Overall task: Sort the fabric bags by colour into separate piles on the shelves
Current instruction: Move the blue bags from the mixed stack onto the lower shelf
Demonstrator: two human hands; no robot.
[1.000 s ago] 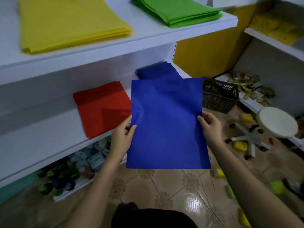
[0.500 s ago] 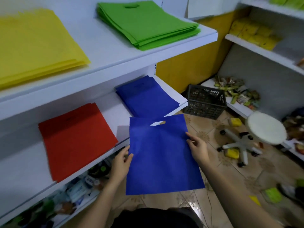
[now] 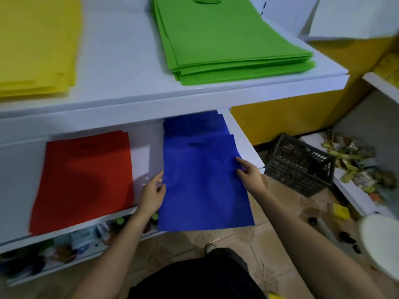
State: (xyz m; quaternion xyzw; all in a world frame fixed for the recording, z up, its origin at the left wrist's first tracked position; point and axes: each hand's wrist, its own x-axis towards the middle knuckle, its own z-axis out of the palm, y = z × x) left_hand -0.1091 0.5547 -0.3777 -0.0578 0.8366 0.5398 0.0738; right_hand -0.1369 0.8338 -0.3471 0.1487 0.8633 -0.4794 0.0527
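Observed at the shelving: the left hand (image 3: 152, 195) pinched the left edge of a blue bag (image 3: 203, 190), with the thumb on top of the fabric. The right hand (image 3: 250, 175) pinched the right edge, its fingers curled onto the cloth. The bag was held flat between them, its handle slot pointing toward the back of the shelf.

The upper part of the bag lay over the blue pile (image 3: 194, 124) at the right end of the lower shelf (image 3: 141, 156). Its lower part hung out past the shelf's front edge, above the tiled floor (image 3: 216, 240). Whether it rested fully on the pile could not be told.

A red pile (image 3: 86, 175) lay on the same shelf to the left, apart from the blue one, with bare white board between them. On the upper shelf (image 3: 125, 61) a green pile (image 3: 226, 44) sat above the blue, and a yellow pile (image 3: 36, 44) sat at the far left.

On the floor to the right stood a black crate (image 3: 300, 165), tilted, near the shelf end. A white stool (image 3: 382, 240) stood at the right margin. Loose packets (image 3: 354, 156) lay on a low side shelf beyond the crate.
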